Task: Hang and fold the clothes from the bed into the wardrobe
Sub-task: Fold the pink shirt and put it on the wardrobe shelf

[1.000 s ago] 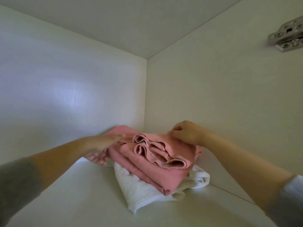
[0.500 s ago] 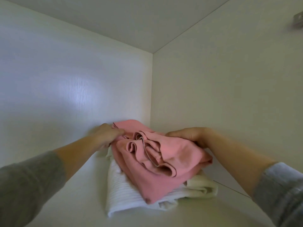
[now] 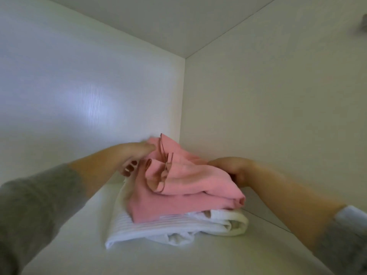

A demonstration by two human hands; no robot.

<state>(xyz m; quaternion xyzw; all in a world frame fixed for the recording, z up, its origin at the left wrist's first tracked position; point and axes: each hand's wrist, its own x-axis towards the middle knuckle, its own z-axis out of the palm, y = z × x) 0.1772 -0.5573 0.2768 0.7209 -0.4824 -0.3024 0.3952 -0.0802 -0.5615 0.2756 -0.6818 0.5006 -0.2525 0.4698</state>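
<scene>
A folded pink garment [image 3: 184, 197] lies on top of a folded white garment [image 3: 158, 229] on the wardrobe shelf [image 3: 139, 259], near the back right corner. My left hand [image 3: 135, 157] is at the pink garment's left rear edge; its upper finger touches the cloth and the lower fingers curl loosely with nothing between them. On the other side, my right hand [image 3: 232, 169] grips the garment's right rear edge, with the fingertips hidden behind the fabric.
The compartment's white back wall [image 3: 89, 86], right side wall [image 3: 278, 106] and ceiling [image 3: 168, 20] close in around the pile. A metal hinge [image 3: 363, 24] shows at the far upper right. Bare shelf lies in front and to the left.
The pink garment has moved deeper toward the back corner and settled onto the white one. My left hand came out from under it and rose to its left edge.
</scene>
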